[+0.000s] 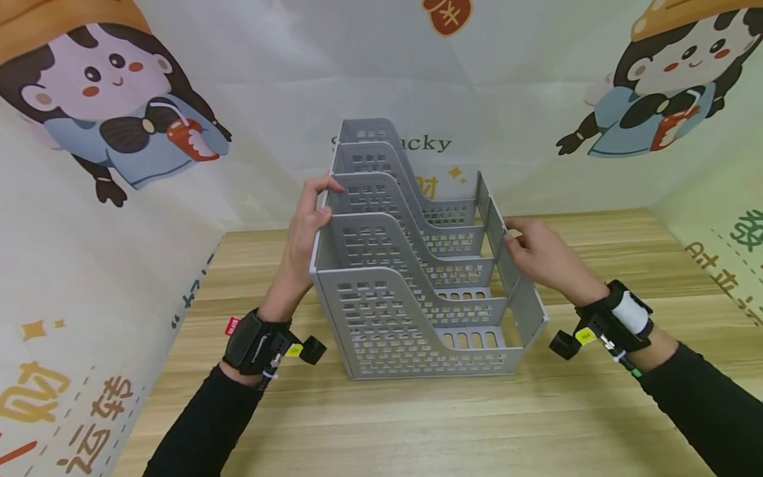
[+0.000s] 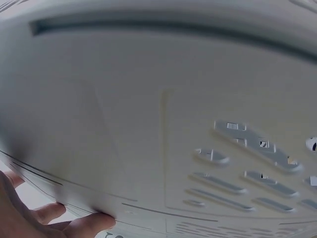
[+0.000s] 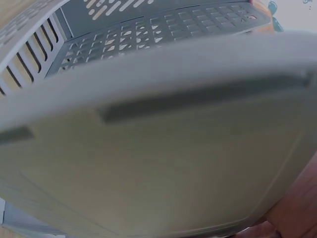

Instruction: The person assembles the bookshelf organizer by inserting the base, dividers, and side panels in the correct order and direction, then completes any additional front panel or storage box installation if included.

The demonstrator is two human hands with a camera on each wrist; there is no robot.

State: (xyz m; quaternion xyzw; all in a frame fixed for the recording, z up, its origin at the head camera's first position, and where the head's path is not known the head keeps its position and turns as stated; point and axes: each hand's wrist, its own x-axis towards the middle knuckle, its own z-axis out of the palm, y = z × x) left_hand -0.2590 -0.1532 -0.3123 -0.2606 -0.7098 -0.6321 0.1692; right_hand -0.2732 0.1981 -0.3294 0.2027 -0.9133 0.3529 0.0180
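A grey plastic file organizer (image 1: 381, 324) with several slots stands over the wooden table, its perforated dividers sloping from tall on the left to low on the right. My left hand (image 1: 298, 238) grips the tall left side, the fingers reaching over the edge and the thumb on the near part. On the opposite side, my right hand (image 1: 545, 255) pinches the upper edge of the low right wall. Close up in the left wrist view, the fingers (image 2: 91, 225) press against a slotted grey panel (image 2: 124, 124). In the right wrist view the low wall (image 3: 173, 173) hides most of the hand.
Beneath is a light wooden tabletop (image 1: 387, 430). A white printed backdrop (image 1: 286, 79) with cartoon figures and lettering rises behind and along both sides. Each wrist carries a black strap with a small camera, the left camera (image 1: 312, 350) and right camera (image 1: 563, 344) being near the organizer.
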